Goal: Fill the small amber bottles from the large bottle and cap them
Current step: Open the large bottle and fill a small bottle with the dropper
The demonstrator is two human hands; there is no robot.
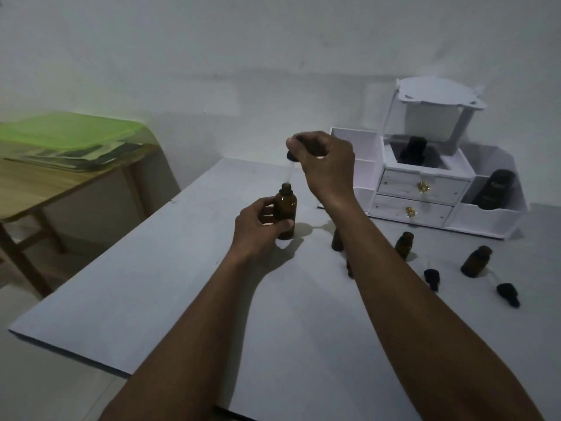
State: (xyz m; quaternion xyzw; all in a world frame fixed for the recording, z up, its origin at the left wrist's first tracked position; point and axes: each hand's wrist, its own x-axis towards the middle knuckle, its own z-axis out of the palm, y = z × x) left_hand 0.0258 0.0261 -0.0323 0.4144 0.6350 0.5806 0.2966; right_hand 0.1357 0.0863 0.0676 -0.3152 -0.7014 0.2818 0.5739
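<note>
Our left hand [261, 221] grips the upright amber bottle [285, 208] on the surface [151, 299]. At twelve o'clock from it, our right hand [324, 159] pinches a dropper cap [290, 155]. Small bottles [404, 245] stand at three o'clock.

The tabletop [151, 299] is plain pale grey. The large bottle [285, 208] is amber-brown, as are the small bottles [404, 244] to its right. The raised cap [290, 155] is black, like the caps [431, 276] lying near right. The far-right organizer [491, 220] is white with gold knobs [423, 186] and holds black bottles [496, 188]. Far left, a lid [69, 129] is bright green on a light-wood side table [39, 189].
</note>
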